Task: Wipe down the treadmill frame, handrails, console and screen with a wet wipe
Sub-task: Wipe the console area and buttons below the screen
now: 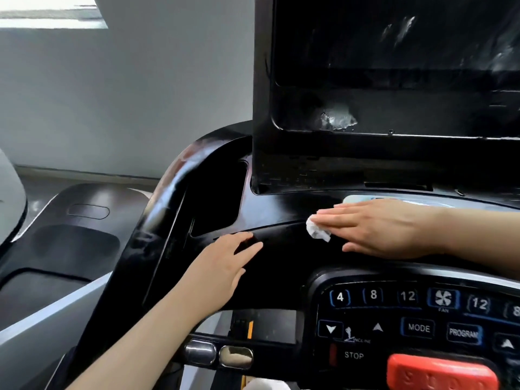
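The black treadmill console (281, 263) fills the lower middle, with the dark screen (394, 52) standing above it. My right hand (388, 229) lies flat with straight fingers on the console's upper shelf, pressing a crumpled white wet wipe (316, 230) that sticks out under its fingertips. My left hand (225, 266) rests open on the console's left part, fingers straight and pointing toward the wipe. Wet smears show on the screen glass and at its lower left corner (337, 119).
A button panel (416, 319) with number, MODE, PROGRAM and STOP keys sits at lower right, beside a red safety key (441, 372). A light blue pack (374, 199) lies behind my right hand. Chrome grip sensors (219, 354) are below. A neighbouring treadmill's base (70, 235) stands left.
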Demonstrator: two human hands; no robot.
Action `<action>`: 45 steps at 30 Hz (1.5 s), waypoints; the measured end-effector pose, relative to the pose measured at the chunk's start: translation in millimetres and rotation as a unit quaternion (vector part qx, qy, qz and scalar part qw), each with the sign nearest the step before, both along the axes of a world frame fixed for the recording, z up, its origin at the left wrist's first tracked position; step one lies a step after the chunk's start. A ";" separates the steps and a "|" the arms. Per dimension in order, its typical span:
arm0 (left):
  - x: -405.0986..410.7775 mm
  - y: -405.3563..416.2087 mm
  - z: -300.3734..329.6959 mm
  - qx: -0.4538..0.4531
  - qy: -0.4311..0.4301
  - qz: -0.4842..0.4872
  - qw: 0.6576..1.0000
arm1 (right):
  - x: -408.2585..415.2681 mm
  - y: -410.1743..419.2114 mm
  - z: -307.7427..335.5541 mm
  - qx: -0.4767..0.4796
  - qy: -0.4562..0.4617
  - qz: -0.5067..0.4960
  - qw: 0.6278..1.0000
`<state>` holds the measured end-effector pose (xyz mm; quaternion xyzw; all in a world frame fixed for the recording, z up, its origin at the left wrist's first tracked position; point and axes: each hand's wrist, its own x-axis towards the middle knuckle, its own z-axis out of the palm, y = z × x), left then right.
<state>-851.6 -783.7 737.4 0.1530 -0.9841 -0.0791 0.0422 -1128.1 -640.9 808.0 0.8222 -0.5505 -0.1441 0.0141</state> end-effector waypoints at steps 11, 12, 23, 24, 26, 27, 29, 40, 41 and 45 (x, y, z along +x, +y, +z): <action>37.1 5.1 -5.2 -0.013 -0.033 0.076 0.996 | 27.4 -47.4 -19.6 -0.003 0.024 0.084 0.996; 40.7 6.0 -6.2 -0.006 -0.040 0.084 0.996 | 21.9 -43.7 -16.8 -0.002 0.030 0.080 0.996; 61.1 33.4 -11.9 0.037 -0.140 0.173 0.974 | 72.4 -81.9 -34.4 0.058 0.068 0.231 0.969; 64.4 34.3 -15.3 0.015 -0.143 0.177 0.974 | 63.2 -86.2 -28.8 0.030 0.075 0.238 0.968; 68.6 36.2 -14.4 -0.002 -0.142 0.181 0.973 | 56.2 -104.2 -14.4 0.023 0.109 0.213 0.971; 72.2 38.3 -16.4 -0.007 -0.140 0.182 0.973 | 61.7 -117.3 -10.1 0.023 0.138 0.221 0.965; 79.5 44.3 -21.0 -0.016 -0.127 0.186 0.974 | 82.6 -136.9 -21.2 0.068 0.159 0.236 0.956; 96.9 72.3 -20.3 0.048 -0.097 0.219 0.970 | 77.2 -120.1 -28.1 0.062 0.081 0.304 0.947; 94.1 72.9 -19.3 0.045 -0.082 0.228 0.969 | 64.5 -118.0 -23.5 0.055 0.088 0.297 0.949; 70.2 67.5 -9.4 0.082 -0.066 0.210 0.972 | 61.9 -110.4 -30.7 0.087 0.086 0.226 0.967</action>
